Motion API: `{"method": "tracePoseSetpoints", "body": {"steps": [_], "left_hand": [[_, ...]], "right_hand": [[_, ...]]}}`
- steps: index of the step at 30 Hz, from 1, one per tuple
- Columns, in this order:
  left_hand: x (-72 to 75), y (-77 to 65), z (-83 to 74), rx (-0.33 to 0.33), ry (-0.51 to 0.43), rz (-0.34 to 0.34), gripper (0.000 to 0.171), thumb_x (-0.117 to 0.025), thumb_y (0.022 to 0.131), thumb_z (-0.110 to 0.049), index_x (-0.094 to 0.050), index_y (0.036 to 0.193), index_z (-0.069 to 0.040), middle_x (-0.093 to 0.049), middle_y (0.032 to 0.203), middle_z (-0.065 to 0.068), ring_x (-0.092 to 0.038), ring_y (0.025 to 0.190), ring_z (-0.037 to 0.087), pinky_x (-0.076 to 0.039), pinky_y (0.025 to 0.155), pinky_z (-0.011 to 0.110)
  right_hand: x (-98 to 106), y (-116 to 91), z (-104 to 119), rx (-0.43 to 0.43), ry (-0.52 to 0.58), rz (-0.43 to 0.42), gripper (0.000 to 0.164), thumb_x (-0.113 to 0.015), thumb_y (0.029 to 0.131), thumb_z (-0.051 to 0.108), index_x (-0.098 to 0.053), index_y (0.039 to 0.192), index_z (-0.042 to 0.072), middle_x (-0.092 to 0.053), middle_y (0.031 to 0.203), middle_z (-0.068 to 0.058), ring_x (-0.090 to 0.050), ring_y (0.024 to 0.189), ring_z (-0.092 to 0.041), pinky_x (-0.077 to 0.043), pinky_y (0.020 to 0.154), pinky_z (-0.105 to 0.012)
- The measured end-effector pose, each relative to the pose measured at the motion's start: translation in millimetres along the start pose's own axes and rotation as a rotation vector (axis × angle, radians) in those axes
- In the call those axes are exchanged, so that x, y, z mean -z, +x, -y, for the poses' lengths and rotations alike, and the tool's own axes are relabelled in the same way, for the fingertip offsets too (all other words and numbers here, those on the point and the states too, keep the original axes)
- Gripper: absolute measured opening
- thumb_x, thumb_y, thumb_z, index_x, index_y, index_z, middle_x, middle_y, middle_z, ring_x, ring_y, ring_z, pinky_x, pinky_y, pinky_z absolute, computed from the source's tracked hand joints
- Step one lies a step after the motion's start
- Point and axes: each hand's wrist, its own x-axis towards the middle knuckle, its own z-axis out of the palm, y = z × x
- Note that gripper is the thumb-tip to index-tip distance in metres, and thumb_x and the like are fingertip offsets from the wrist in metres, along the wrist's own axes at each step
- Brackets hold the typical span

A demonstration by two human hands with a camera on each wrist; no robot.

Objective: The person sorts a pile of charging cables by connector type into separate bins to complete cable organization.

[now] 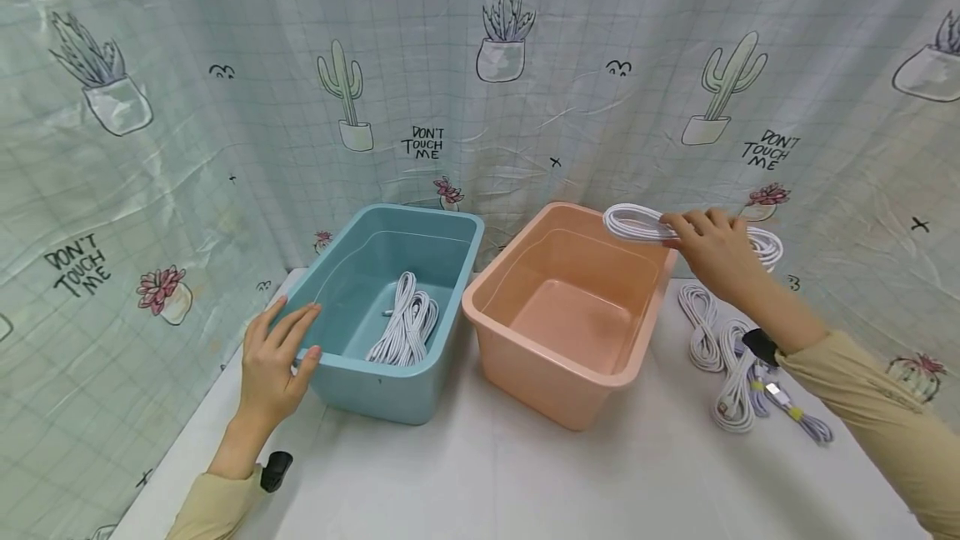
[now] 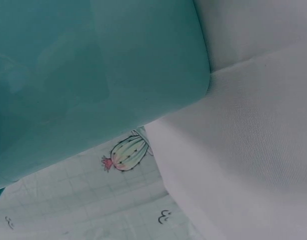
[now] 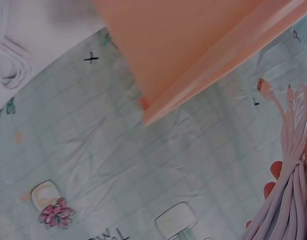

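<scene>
My right hand [image 1: 708, 248] grips a bundled white cable [image 1: 637, 223] by its middle, above the right rim of the orange bin [image 1: 558, 357]. In the right wrist view the bundled cable [image 3: 288, 180] shows its tied middle and a plug end, with fingertips curled round it. At the near left corner of the blue bin [image 1: 375, 390], my left hand [image 1: 273, 365] rests with fingers spread and nothing held. Inside that bin lies a coiled white cable [image 1: 408, 323]. The left wrist view shows only the blue bin's outer wall [image 2: 93, 75], not the hand.
Several bundled cables [image 1: 735, 373], white and pale purple, lie on the white table [image 1: 480, 482] right of the orange bin, partly under the right forearm. A printed curtain [image 1: 420, 40] hangs close behind and beside the bins, which stand side by side.
</scene>
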Motion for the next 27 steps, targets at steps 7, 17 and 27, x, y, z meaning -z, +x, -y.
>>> {"method": "tracePoseSetpoints", "body": {"steps": [7,17,27], "left_hand": [[0.0,-1.0,-0.2,0.000,0.003,-0.001,0.060,-0.032,0.089,-0.051,-0.060,0.115,-0.004,-0.062,0.108,0.018,-0.042,0.117,0.042,-0.022,0.102,0.055],[-0.8,0.0,-1.3,-0.006,0.002,0.000,0.061,-0.031,0.089,-0.051,-0.059,0.115,-0.004,-0.061,0.107,0.018,-0.040,0.121,0.039,-0.022,0.101,0.057],[0.9,-0.1,-1.2,0.000,0.009,-0.008,0.061,-0.031,0.089,-0.052,-0.060,0.115,-0.004,-0.062,0.107,0.018,-0.042,0.117,0.042,-0.022,0.101,0.056]], "right_hand": [[-7,22,18,0.070,0.050,-0.002,0.039,-0.068,0.073,0.013,-0.052,0.109,0.010,-0.060,0.096,-0.015,-0.048,0.081,-0.033,-0.038,0.062,-0.049],[-22,49,43,0.213,0.112,-0.098,0.036,-0.066,0.073,0.015,-0.054,0.107,0.011,-0.058,0.093,-0.010,-0.048,0.082,-0.029,-0.038,0.062,-0.046],[-26,77,74,0.289,0.193,0.004,0.040,-0.064,0.078,0.012,-0.051,0.115,0.011,-0.058,0.107,-0.006,-0.046,0.087,-0.026,-0.037,0.071,-0.043]]}}
